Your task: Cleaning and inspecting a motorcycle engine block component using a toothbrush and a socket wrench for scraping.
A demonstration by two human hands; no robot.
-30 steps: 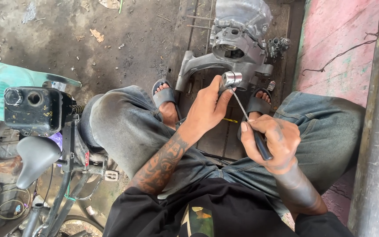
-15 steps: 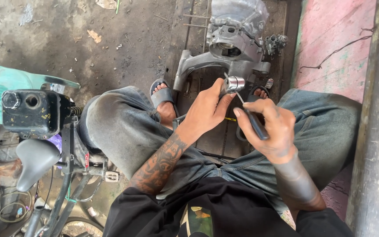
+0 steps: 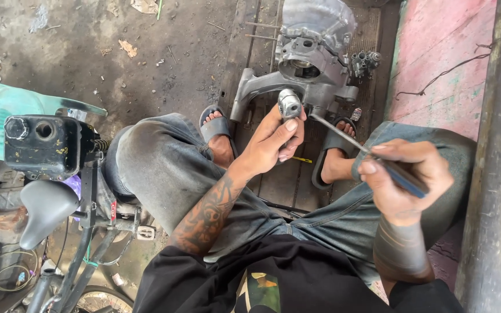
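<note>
- Head view, centre of the frame: the left hand [image 3: 273, 142] is closed around a small round metal part [image 3: 289, 103], gripped at the fingertips so it sticks out above them, thumb pressed on its right side.
- Right of centre, the right hand [image 3: 404, 177] is wrapped around the dark handle of a thin screwdriver [image 3: 366, 152]; its shaft slants up and left, the tip near the part (whether it touches, I cannot tell).
- Just above the part, at upper centre, a grey engine casing [image 3: 314, 52] lies on the floor, between two sandalled feet [image 3: 218, 136].
- At the left edge stand a black fuel tank [image 3: 44, 145] and a grey bike saddle [image 3: 44, 206], well apart from both hands.
</note>
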